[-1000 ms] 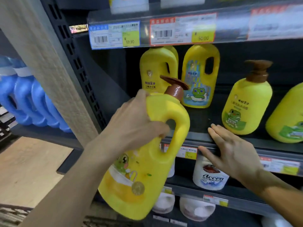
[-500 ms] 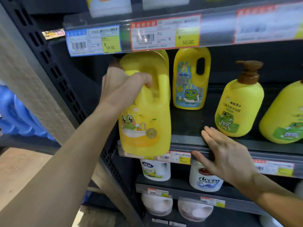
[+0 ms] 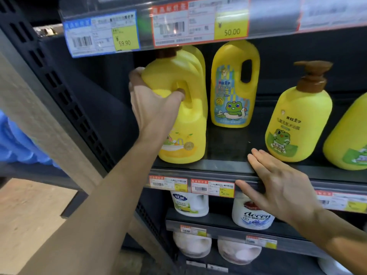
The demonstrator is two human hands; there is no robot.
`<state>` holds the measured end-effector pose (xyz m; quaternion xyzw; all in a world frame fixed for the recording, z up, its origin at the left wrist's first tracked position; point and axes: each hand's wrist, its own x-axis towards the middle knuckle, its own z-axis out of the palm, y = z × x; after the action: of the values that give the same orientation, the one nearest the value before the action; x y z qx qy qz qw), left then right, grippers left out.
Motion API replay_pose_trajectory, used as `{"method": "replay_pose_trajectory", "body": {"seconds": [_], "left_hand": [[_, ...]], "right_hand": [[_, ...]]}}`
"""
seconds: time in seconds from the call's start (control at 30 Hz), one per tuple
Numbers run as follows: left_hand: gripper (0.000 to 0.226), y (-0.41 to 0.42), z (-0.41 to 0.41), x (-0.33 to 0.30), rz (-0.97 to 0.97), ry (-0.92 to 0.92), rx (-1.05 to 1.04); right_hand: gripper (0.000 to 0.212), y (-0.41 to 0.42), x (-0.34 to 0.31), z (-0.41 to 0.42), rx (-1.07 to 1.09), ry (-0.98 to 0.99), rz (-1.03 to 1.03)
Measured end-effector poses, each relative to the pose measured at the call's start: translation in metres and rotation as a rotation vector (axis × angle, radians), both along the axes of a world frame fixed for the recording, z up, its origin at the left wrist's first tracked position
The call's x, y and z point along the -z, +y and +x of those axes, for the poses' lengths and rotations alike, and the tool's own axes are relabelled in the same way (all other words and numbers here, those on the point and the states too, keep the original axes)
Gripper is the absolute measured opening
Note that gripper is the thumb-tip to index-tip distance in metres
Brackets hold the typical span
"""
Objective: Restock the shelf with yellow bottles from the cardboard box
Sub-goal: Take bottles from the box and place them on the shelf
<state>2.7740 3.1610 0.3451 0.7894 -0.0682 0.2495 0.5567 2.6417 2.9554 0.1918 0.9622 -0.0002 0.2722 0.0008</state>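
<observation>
A large yellow bottle (image 3: 184, 124) with a brown cap and a handle stands upright on the dark shelf (image 3: 224, 167), at its left end. My left hand (image 3: 154, 105) grips it by the handle. Directly behind it stands another yellow bottle, mostly hidden. A yellow bottle with a blue frog label (image 3: 233, 86) stands further back. A yellow pump bottle (image 3: 297, 118) stands to the right, and another yellow bottle (image 3: 347, 139) is cut off at the right edge. My right hand (image 3: 278, 185) rests flat on the shelf's front edge, holding nothing. The cardboard box is out of view.
The upper shelf's price-tag strip (image 3: 158, 28) hangs just above the bottle's cap. White bottles (image 3: 190, 203) stand on lower shelves. A perforated black upright (image 3: 65, 100) bounds the shelf on the left. Blue bottles (image 3: 17, 143) sit in the neighbouring bay. Wooden floor (image 3: 29, 215) lies below.
My left hand has raised the yellow bottle from below shelf height and stood it on the shelf's left end. My right hand has stayed on the shelf edge.
</observation>
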Motion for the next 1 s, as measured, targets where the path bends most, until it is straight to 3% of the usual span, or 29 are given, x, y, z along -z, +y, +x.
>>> {"method": "replay_pose_trajectory", "body": {"seconds": [0.13,0.33,0.83,1.0], "left_hand": [[0.075,0.005,0.005,0.014,0.0,-0.035,0.025],[0.106,0.009,-0.008,0.032,0.119,0.046,0.032],[0.088,0.005,-0.014,0.036,0.201,0.005,-0.013],[0.106,0.014,-0.018,0.042,0.221,0.088,0.034]], "right_hand": [[0.071,0.0,0.001,0.001,0.006,-0.001,0.002],[0.074,0.001,-0.001,-0.001,0.014,0.028,-0.004],[0.074,0.005,-0.009,-0.003,0.028,0.064,-0.001],[0.073,0.008,-0.013,-0.005,0.041,0.096,0.015]]}}
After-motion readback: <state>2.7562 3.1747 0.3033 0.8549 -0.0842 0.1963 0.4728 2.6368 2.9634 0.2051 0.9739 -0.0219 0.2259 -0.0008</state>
